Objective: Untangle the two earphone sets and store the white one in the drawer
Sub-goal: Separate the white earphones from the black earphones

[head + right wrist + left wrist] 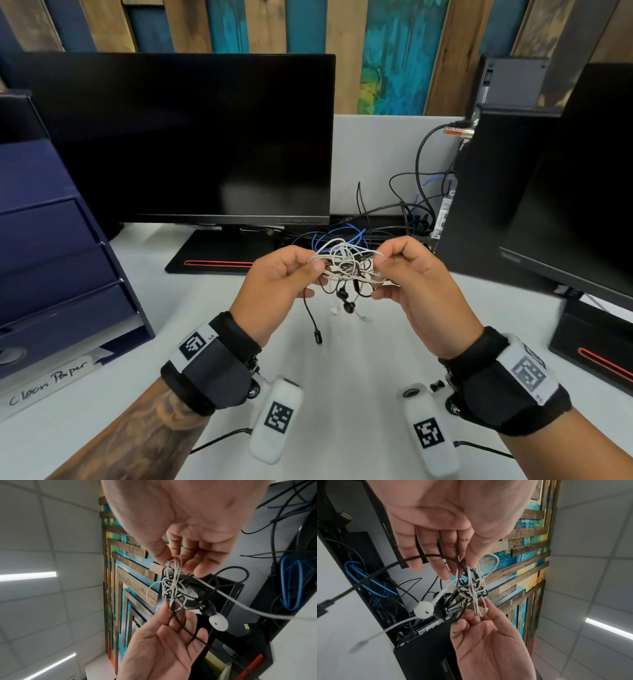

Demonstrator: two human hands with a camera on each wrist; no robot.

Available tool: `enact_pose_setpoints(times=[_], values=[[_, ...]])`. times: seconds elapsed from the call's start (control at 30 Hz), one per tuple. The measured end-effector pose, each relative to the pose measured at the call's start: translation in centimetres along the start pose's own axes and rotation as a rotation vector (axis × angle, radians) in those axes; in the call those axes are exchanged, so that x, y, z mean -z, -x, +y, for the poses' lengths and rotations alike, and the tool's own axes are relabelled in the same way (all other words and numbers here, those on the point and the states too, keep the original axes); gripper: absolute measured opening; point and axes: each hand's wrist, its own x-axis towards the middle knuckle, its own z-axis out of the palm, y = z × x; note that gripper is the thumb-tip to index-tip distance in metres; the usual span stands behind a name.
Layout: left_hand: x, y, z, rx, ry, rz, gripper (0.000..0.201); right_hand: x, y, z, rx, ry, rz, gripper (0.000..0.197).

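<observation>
Both hands are up at the centre of the head view, above the white desk (342, 359). The left hand (274, 284) and the right hand (411, 281) each pinch one side of a knot where the white earphones (346, 265) and the black earphones (342, 294) are wound together. Buds and a black plug dangle below. The blue drawer unit (58, 253) sits at the left edge, drawers closed.

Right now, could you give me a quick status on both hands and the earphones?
Left hand and right hand both pinching the earphone tangle. White and black cords knotted together, held above desk. Drawer unit shut.
</observation>
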Motion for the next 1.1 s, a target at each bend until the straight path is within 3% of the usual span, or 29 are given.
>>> enact_pose_setpoints(times=[0.1, 0.2, 0.3, 0.57, 0.7, 0.8, 1.1], values=[[-0.1, 0.1, 0.1, 0.009, 0.037, -0.01, 0.01, -0.1, 0.0, 0.1, -0.015, 0.005, -0.009, 0.006], [-0.2, 0.1, 0.0, 0.027, 0.065, -0.023, 0.016, 0.0, 0.2, 0.2, -0.044, 0.045, -0.084, 0.025], [-0.1, 0.1, 0.1, 0.015, 0.064, -0.026, 0.016, 0.2, 0.2, 0.0, -0.012, 0.124, -0.128, 0.018], [-0.1, 0.2, 0.2, 0.065, 0.086, -0.052, 0.017, 0.4, 0.4, 0.1, 0.066, 0.229, -0.062, 0.005], [0.0, 0.1, 0.3, 0.05, 0.167, -0.054, 0.015, 0.2, 0.4, 0.2, 0.104, 0.3, -0.005, 0.028], [-0.2, 0.1, 0.4, 0.04, 0.197, -0.053, 0.015, 0.1, 0.4, 0.3, 0.197, 0.303, 0.079, 0.017], [-0.4, 0.4, 1.1, 0.022, 0.302, -0.075, 0.015, -0.4, 1.0, 2.0, 0.119, 0.475, -0.122, 0.018]])
